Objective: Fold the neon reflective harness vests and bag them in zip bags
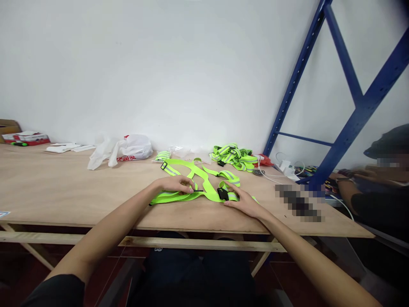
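We have a neon-yellow reflective strap vest [194,181] spread flat near the front edge of the plywood table [64,187], its grey-striped bands splayed so each one can be traced. Our left hand [175,184] lies palm down on the left part of the strap, fingers curled loosely over the band, apparently pinning it to the wood rather than lifting it. Our right hand [243,201] rests at the right end, fingers extended and flat, fingertips touching the band just beside the black buckle [223,194]; it grips nothing that we can see.

Farther back and to the right, a heap of the same vests [233,155] sits against the wall, and a small folded one [162,155] lies left of it. Crumpled white plastic bags [121,151] lie further left, then flat white packets [65,148] and, at the far left corner, a red-and-white box [25,137] beside a cardboard carton [8,126].

To the right stands a blue steel rack [354,115], with white chargers and cables [286,167] at its foot. Another person's arm [351,181] reaches in at the right edge.
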The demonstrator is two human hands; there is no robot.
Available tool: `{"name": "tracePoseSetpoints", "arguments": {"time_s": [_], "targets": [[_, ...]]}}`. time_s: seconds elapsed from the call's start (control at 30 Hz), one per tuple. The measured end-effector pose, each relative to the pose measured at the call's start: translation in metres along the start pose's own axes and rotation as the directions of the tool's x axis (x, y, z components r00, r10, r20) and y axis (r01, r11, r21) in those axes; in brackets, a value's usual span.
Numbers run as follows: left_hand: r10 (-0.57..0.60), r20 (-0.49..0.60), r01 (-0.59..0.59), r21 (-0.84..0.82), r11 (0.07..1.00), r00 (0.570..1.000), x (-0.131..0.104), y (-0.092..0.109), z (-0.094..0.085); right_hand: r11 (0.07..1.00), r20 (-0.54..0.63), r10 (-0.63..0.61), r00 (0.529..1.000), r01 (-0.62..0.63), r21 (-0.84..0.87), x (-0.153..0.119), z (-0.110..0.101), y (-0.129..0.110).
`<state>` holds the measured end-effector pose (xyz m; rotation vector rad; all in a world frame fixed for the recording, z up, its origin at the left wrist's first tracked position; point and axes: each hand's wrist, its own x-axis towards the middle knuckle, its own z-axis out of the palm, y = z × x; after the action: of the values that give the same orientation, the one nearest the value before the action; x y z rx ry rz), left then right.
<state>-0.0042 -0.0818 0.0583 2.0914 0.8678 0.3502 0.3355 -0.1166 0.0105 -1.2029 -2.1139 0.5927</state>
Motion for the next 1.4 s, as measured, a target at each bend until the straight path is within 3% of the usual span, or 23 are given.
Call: {"name": "tracePoseSetpoints", "arguments": {"time_s": [0.1,0.27,0.4,0.63,0.93,1.07,1.23,1.4], "targets": [[0.024,-0.040,-0.023,0.022,0.999,0.999,-0.001,0.002,0.000,0.999,-0.027,-0.026,0.999,0.027,0.028,0.003,-0.003,-0.004],[0.128,-0.207,-0.121,0.047,0.992,0.970,0.000,0.007,0.005,0.993,-0.108,-0.114,0.988,0.116,0.015,0.027,-0.006,-0.014],[0.181,-0.369,-0.167,0.071,0.983,0.911,0.003,0.006,0.008,0.986,-0.177,-0.147,0.973,0.158,0.050,0.053,-0.006,-0.019],[0.198,-0.581,-0.179,0.090,0.980,0.790,0.008,0.004,0.013,0.925,-0.267,-0.150,0.952,0.230,0.303,0.076,0.004,-0.023],[0.283,-0.591,-0.199,0.204,0.958,0.755,0.012,0.007,0.028,0.925,-0.233,-0.100,0.967,0.176,0.336,0.071,0.022,-0.016],[0.330,-0.587,-0.221,0.251,0.942,0.739,0.013,0.005,0.029,0.900,-0.214,-0.029,0.976,0.119,0.420,0.067,0.021,-0.014],[0.338,-0.626,-0.234,0.245,0.941,0.703,0.017,-0.002,0.030,0.879,-0.222,-0.032,0.975,0.133,0.458,0.065,0.016,-0.013],[0.375,-0.597,-0.243,0.292,0.925,0.709,0.018,-0.003,0.031,0.848,-0.197,-0.034,0.980,0.133,0.513,0.065,0.018,-0.015]]}}
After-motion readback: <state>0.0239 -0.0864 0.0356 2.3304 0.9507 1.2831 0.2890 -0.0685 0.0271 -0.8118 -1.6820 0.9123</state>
